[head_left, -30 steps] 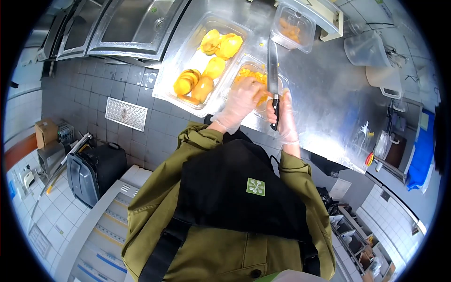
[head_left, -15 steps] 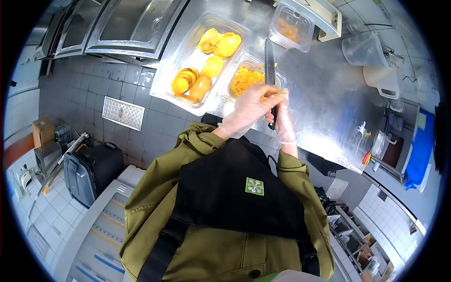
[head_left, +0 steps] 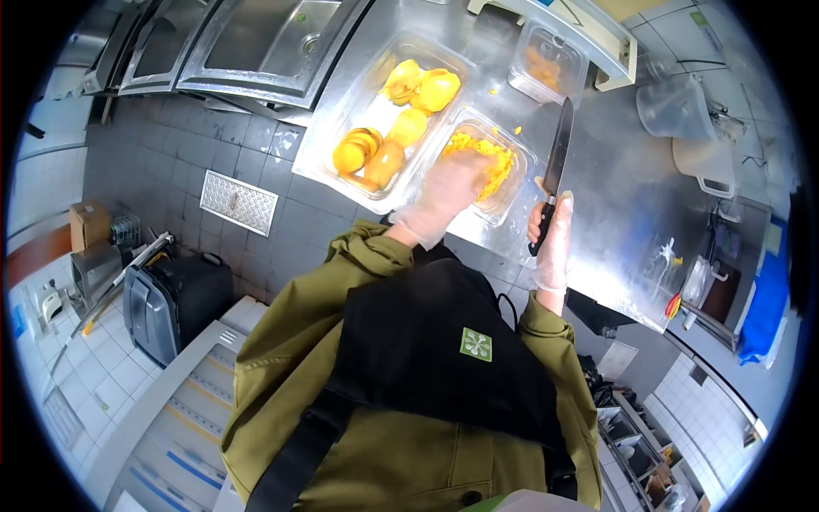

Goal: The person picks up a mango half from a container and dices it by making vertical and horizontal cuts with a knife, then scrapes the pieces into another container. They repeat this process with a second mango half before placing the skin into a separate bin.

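Observation:
My right hand, in a clear glove, is wrapped round the black handle of a long knife, its blade pointing up and away from me. My gloved left hand is over the near left part of a small clear container of diced yellow fruit; its fingers are blurred, and whether they hold anything is hidden. To the left of this container stands a larger clear tray with peeled yellow fruit and more pieces nearer me.
Another clear container with orange pieces stands at the back of the steel table. Translucent jugs are at the right. Small fruit bits lie behind the diced fruit. A sink is at the upper left.
My hands, together before, are now apart. The left has moved down to the diced fruit, and the right has moved right with the knife. The whole view has shifted slightly.

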`<act>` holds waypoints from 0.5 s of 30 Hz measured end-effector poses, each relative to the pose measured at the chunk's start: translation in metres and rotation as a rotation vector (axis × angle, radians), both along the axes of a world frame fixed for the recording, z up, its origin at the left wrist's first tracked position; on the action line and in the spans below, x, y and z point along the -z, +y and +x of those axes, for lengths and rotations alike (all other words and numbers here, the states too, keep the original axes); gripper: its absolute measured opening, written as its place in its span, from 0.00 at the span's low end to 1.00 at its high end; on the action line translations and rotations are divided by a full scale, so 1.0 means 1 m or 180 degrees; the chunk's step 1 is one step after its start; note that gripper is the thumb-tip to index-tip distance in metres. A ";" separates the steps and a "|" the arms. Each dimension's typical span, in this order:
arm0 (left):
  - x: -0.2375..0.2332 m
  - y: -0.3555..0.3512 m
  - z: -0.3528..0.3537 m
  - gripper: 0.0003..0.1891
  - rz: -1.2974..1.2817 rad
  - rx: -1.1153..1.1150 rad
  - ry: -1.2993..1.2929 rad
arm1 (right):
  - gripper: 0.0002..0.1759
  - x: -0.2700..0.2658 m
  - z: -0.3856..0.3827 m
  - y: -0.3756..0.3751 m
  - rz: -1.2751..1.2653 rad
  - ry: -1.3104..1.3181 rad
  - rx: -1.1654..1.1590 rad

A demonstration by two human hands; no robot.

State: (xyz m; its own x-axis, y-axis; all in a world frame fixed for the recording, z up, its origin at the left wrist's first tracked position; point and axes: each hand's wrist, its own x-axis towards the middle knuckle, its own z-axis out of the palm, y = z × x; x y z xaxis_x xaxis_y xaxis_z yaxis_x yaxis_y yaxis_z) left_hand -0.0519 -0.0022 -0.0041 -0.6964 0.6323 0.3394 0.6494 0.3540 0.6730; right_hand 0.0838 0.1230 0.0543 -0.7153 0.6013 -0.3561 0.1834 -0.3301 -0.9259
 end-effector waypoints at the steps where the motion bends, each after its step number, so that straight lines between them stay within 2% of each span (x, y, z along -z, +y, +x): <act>1: -0.007 -0.005 -0.015 0.06 -0.0093 -0.0194 -0.0225 | 0.31 0.000 0.002 0.000 0.0021 -0.0014 0.0009; 2: -0.009 -0.009 -0.030 0.06 -0.0190 -0.0378 -0.0451 | 0.29 0.000 0.005 0.001 -0.0038 -0.0055 0.0040; 4: 0.000 -0.014 -0.068 0.07 -0.1515 -0.1027 -0.0535 | 0.24 -0.001 0.011 0.001 -0.0155 -0.0136 0.0115; 6: 0.038 -0.019 -0.096 0.11 -0.2154 -0.1331 -0.0223 | 0.19 0.003 0.015 0.001 -0.0067 -0.0273 0.0118; 9: 0.036 -0.018 -0.106 0.15 -0.2397 -0.1006 -0.1122 | 0.15 -0.002 0.015 -0.001 -0.0033 -0.0430 0.0187; 10: 0.039 -0.020 -0.107 0.16 -0.2371 -0.0935 -0.1148 | 0.15 -0.006 0.014 -0.003 -0.0041 -0.0479 0.0217; 12: 0.045 -0.025 -0.108 0.18 -0.2319 -0.0804 -0.1202 | 0.21 -0.010 0.011 -0.005 0.0238 -0.0789 0.0185; 15: 0.036 -0.032 -0.113 0.26 -0.1700 -0.0631 -0.1648 | 0.25 -0.013 0.011 -0.007 0.0629 -0.0939 0.0053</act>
State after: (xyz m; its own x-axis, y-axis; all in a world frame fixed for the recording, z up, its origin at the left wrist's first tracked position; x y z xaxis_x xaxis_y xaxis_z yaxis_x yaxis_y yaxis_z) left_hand -0.1647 -0.0344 -0.0406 -0.8006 0.4657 -0.3771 0.1886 0.7932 0.5790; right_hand 0.0945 0.1159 0.0669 -0.5885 0.6899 -0.4216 0.4487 -0.1551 -0.8801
